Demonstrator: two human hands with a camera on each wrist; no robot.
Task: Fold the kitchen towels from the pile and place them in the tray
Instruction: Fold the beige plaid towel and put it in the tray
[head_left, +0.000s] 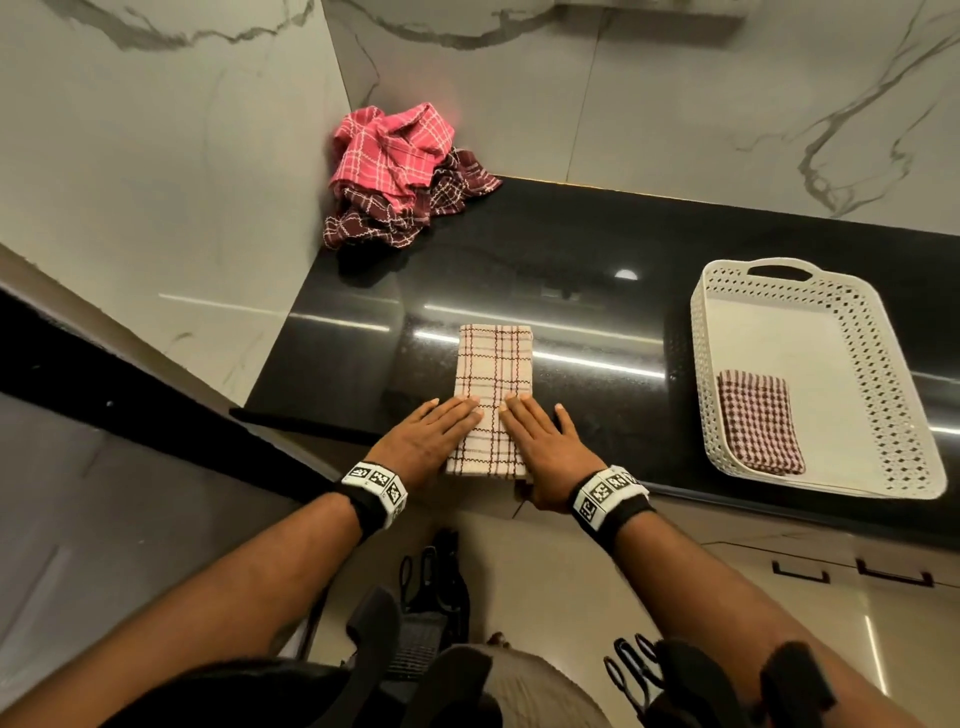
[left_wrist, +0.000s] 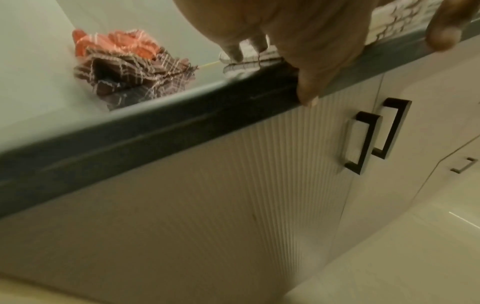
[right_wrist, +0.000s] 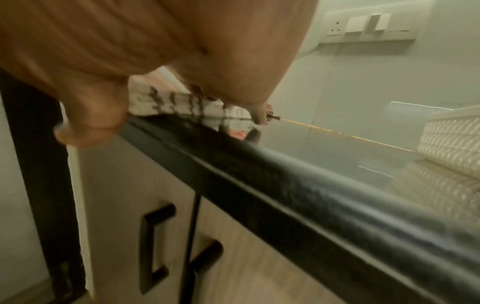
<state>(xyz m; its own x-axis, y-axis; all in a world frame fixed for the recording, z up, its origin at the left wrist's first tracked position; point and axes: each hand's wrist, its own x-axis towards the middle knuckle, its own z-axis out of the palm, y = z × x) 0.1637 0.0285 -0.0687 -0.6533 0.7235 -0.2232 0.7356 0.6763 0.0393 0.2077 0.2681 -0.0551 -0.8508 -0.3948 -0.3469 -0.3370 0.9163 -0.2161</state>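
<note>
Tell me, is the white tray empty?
No. The white tray holds one folded, dark red checked towel lying flat in its near left corner.

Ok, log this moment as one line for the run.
stage: folding | left hand and right hand: flat on beige towel | tray: one folded towel | pile: waiting

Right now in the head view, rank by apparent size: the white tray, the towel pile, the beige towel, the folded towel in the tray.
1. white tray
2. towel pile
3. beige towel
4. folded towel
The pile sits farther away, so its rank is unsure.
</note>
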